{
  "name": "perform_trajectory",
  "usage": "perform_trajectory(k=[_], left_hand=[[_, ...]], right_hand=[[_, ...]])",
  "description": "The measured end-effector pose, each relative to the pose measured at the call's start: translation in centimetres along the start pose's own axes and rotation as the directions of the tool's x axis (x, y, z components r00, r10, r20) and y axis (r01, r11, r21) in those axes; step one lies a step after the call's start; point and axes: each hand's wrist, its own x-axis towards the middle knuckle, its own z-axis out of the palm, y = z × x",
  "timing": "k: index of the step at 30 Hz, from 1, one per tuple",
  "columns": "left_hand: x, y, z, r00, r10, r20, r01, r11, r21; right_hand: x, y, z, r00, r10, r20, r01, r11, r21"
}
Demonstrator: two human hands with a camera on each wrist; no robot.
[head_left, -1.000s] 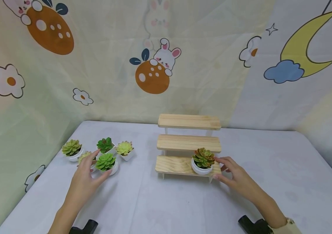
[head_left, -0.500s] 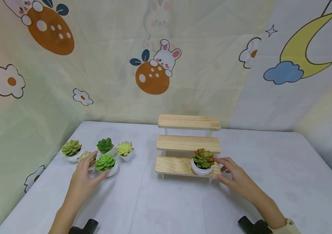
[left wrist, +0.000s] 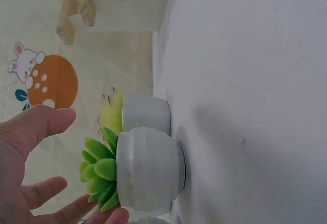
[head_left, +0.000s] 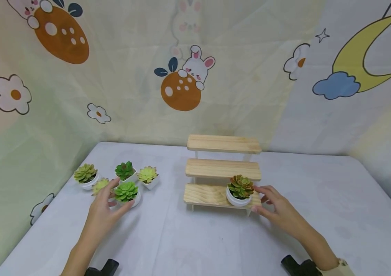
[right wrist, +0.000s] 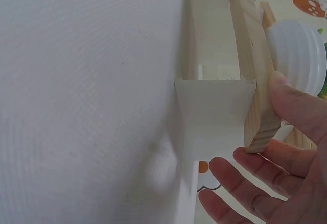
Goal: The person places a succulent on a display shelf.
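Note:
My left hand [head_left: 104, 211] reaches over a bright green succulent [head_left: 126, 191] in a white pot, thumb on its near right side and fingers on its far left. In the left wrist view the thumb stands apart from the white pot [left wrist: 150, 169], while other fingertips are right by the leaves. My right hand [head_left: 278, 209] is at the right end of the lowest board [head_left: 202, 193] of a three-step wooden stand; its thumb touches the board's edge and the fingers spread loosely. Beside it, a reddish-green succulent [head_left: 240, 188] in a round white pot sits on that board.
Several other potted succulents cluster on the left: a dark green one [head_left: 125, 171], a pale yellow-green one [head_left: 148, 175], and another at the far left [head_left: 86, 174]. The stand's middle board [head_left: 221, 168] and top board [head_left: 223, 143] rise behind. A patterned curtain [head_left: 243, 76] backs the white table.
My left hand has shifted slightly to the right over the bright green succulent. The right hand stays at the end of the lowest board, and the pots have not moved.

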Motion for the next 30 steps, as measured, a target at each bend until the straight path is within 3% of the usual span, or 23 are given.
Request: perform_trajectory(k=[10, 17, 30], left_hand=[[0.1, 0.0, -0.2, 0.991, -0.096, 0.089, 0.099, 0.995, -0.029], [0.4, -0.7, -0.1, 0.969, -0.192, 0.155, 0.2, 0.979, -0.04], [0.9, -2.4, 1.1, 0.953, -0.208, 0.222, 0.226, 0.973, -0.058]], right_hand=[[0.0, 0.0, -0.1, 1.0, 0.012, 0.006, -0.012, 1.0, 0.001], [0.0, 0.0, -0.2, 1.0, 0.02, 0.014, -0.02, 1.0, 0.002], [0.1, 0.2, -0.2, 1.0, 0.005, 0.012, -0.005, 1.0, 0.002]])
